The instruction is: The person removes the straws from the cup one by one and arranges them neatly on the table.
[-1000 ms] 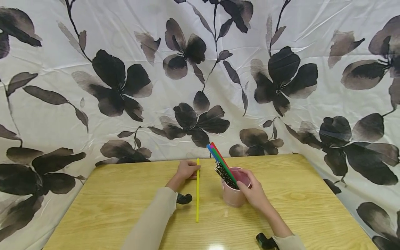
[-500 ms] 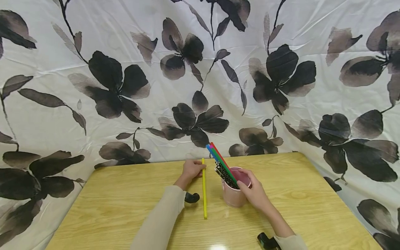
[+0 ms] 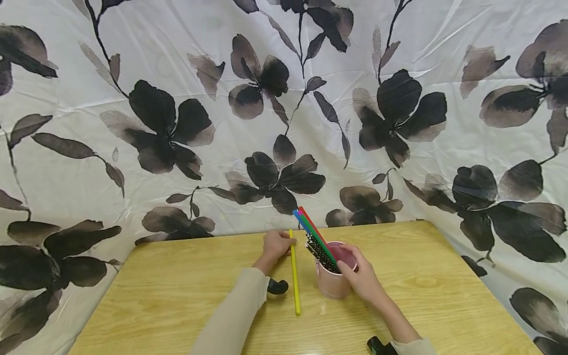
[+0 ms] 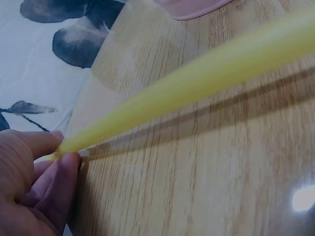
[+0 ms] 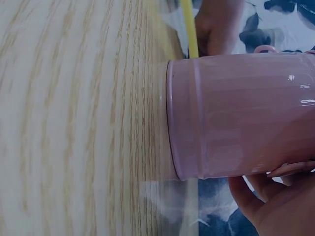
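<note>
My left hand (image 3: pixel 277 244) pinches a yellow straw (image 3: pixel 295 281) by its far end. In the left wrist view the straw (image 4: pixel 187 86) slants up from the fingertips, over its shadow on the table. Just to the right stands a small pink pail (image 3: pixel 333 286). Several straws lean out of it to the left: plain coloured ones, with a green straw (image 3: pixel 320 242) among them, and black straws with white dots (image 3: pixel 319 254). My right hand (image 3: pixel 361 273) holds the pail at its right rim, thumb at the near side. The right wrist view shows the pail's side (image 5: pixel 246 113) and base on the table.
The wooden table (image 3: pixel 177 296) ends at a hanging white cloth (image 3: pixel 266 128) with dark flowers at the back and sides. A black wrist device (image 3: pixel 278 286) sits at the left cuff, another black device (image 3: pixel 379 346) by the right cuff.
My left hand has moved right with the yellow straw, closer to the pail, and the straw's near end has swung right. My right hand and the pail stay in place.
</note>
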`<action>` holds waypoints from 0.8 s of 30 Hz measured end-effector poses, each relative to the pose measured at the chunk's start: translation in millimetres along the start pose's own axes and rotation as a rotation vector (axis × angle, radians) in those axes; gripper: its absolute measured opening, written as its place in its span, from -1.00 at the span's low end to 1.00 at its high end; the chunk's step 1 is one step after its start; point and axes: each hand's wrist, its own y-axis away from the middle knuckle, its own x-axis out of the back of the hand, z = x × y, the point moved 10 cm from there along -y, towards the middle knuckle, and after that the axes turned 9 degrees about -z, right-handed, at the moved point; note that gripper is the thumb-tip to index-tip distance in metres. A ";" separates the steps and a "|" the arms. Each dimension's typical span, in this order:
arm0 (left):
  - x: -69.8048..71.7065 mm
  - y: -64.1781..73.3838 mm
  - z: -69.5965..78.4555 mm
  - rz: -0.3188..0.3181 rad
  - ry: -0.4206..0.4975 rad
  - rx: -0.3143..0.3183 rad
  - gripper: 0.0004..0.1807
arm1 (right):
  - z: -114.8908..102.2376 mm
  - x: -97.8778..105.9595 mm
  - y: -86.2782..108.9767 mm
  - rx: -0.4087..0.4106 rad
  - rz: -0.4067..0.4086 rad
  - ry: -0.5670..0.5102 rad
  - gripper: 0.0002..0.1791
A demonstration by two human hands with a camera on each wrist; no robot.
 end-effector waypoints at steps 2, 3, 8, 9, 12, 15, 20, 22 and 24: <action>0.7 -0.2 0.5 0.014 -0.027 -0.001 -0.72 | -0.6 -0.7 -0.5 -0.003 -0.005 -0.003 -0.56; 1.0 -0.3 1.2 0.021 -0.035 -0.005 -0.71 | -1.3 -0.9 -0.8 -0.003 -0.006 -0.006 -0.56; -0.2 -1.4 3.8 0.028 -0.032 -0.026 -0.76 | -3.1 -0.5 -2.4 0.008 -0.001 -0.013 -0.54; -0.5 -1.5 4.6 0.029 -0.033 -0.035 -0.77 | -3.3 0.1 -2.5 0.008 0.001 -0.013 -0.55; -1.8 -0.8 4.3 0.031 -0.052 -0.037 -0.77 | -2.0 0.3 -2.1 0.000 -0.003 -0.008 -0.55; -2.5 3.0 5.3 0.034 -0.110 -0.038 -0.68 | -1.1 0.2 0.1 -0.012 -0.002 -0.006 -0.56; -0.6 7.6 14.5 0.046 -0.203 -0.050 -0.55 | -1.7 0.3 -1.4 -0.011 0.004 -0.011 -0.56; -2.7 7.9 15.8 0.043 -0.223 -0.056 -0.56 | -0.8 0.0 -1.1 -0.016 0.006 -0.016 -0.55; -6.6 7.9 13.6 0.035 -0.235 -0.052 -0.58 | 0.6 -1.0 0.4 -0.020 0.005 -0.021 -0.55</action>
